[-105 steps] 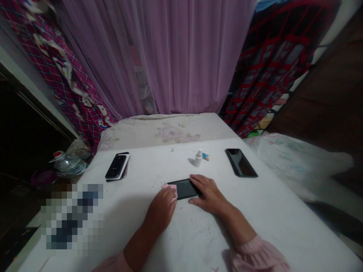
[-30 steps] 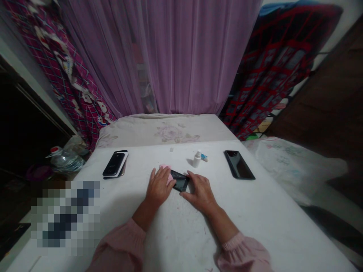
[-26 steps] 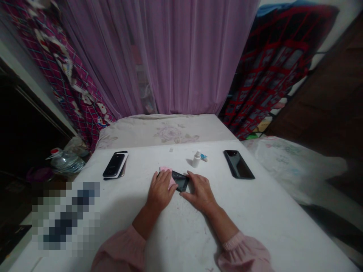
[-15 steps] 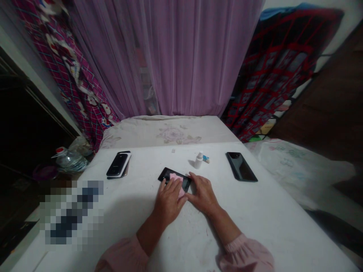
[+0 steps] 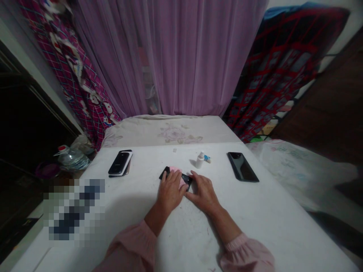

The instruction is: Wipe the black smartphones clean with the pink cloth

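Note:
A black smartphone (image 5: pixel 187 179) lies flat on the white tabletop in the middle of the view. Over it, a pink cloth (image 5: pixel 175 169) is pressed down under the fingers of my left hand (image 5: pixel 170 192), which also hide part of the screen. My right hand (image 5: pixel 205 192) grips the phone's right end, thumb at the near edge and fingers at the far edge. Just beyond the phone stands a small white spray bottle (image 5: pixel 199 160), with a little blue-and-white item (image 5: pixel 208 158) lying behind it.
Stacked phones (image 5: pixel 120 164) lie at the left, and a large dark phone (image 5: pixel 242 167) at the right. A small pale square (image 5: pixel 174 150) sits farther back. A blurred-out patch (image 5: pixel 76 211) covers the near left. Purple curtains (image 5: pixel 193 56) hang behind the table.
My left hand and the pink cloth have slid toward the phone's far edge. The right hand keeps its hold on the phone. The whole view has shifted slightly.

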{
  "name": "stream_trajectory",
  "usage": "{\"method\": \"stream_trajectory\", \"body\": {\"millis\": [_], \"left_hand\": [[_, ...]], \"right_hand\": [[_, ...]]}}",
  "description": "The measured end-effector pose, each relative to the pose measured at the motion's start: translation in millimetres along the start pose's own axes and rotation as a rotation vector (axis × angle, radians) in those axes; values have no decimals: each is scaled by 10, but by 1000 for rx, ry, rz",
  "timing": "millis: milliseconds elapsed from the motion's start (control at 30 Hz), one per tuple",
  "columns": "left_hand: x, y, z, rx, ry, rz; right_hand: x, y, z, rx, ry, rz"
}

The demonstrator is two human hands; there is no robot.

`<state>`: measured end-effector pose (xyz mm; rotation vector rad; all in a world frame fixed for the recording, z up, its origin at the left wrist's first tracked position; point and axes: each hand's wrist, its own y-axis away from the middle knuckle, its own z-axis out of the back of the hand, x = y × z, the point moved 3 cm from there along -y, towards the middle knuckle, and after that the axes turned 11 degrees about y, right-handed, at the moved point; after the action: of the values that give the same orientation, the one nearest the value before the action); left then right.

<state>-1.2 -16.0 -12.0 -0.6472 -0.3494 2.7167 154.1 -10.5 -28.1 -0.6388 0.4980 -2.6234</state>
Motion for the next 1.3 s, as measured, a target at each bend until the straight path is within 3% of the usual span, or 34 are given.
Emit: {"method": "stream_trajectory", "body": {"millis": [167,400,700,867,1000,1133,1300], "left_hand": [[-144,168,-39,37,52,-88],[-102,356,152,2,147,-219],[7,31,54,131,173,-222],[19,-18,66,211,222,-244],[58,63,140,215,232,-306],[126,226,245,147,189,-396],[157,353,300,138,162,-417]], "right_hand": [[-20,4,-22,-4,12,15],[3,4,9,1,-9,7],[-18,4,-7,-15,6,17],[-18,4,-3,-12,5,8],[-17,6,4,2,-8,22],[-14,1,16,13,-10,17],[8,-11,33,35,-5,6]]}}
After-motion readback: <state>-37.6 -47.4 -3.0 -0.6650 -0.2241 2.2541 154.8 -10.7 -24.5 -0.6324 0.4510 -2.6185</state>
